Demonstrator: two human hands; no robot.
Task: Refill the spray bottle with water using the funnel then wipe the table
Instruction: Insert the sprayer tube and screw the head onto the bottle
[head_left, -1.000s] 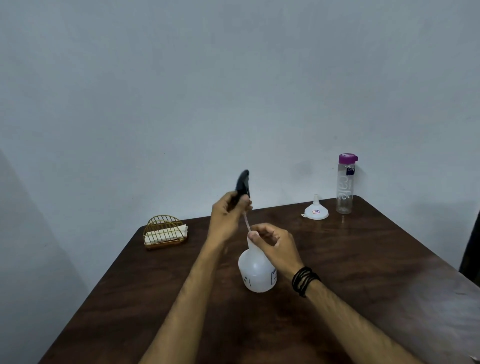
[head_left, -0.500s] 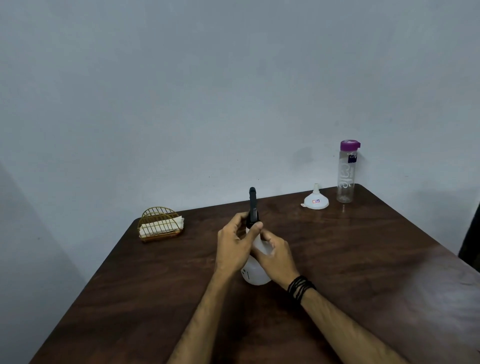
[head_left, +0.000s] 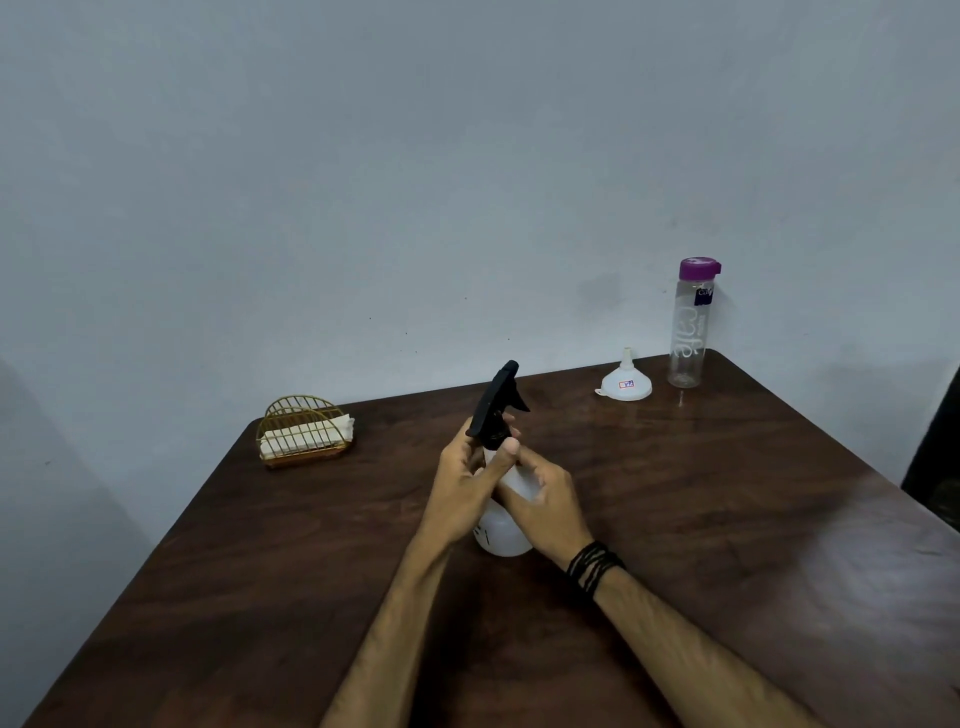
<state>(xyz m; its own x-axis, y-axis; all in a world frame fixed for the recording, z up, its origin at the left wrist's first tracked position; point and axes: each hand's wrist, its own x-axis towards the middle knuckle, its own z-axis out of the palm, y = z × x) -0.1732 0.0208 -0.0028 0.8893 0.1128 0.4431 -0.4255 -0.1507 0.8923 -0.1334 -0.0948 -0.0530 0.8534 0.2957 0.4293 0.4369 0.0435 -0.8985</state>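
Head view. Spray bottle (head_left: 501, 538): translucent white body, upright at mid tabletop (head_left: 727, 519), black trigger head (head_left: 496, 402) seated on its neck. Left hand (head_left: 467, 488): fingers pinch the head's collar. Right hand (head_left: 543, 499): fingers curled round the bottle's shoulder. White funnel (head_left: 625, 383) and purple-capped water bottle (head_left: 690, 325) stand at the far right. Half a second earlier the head faced end-on; now it is turned, nozzle in profile.

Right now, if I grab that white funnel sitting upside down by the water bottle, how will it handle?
The funnel looks like thin plastic, so probably light and fairly stiff. Resting on its wide rim, it should not tip. Laid sideways, its cone shape would probably roll in an arc.
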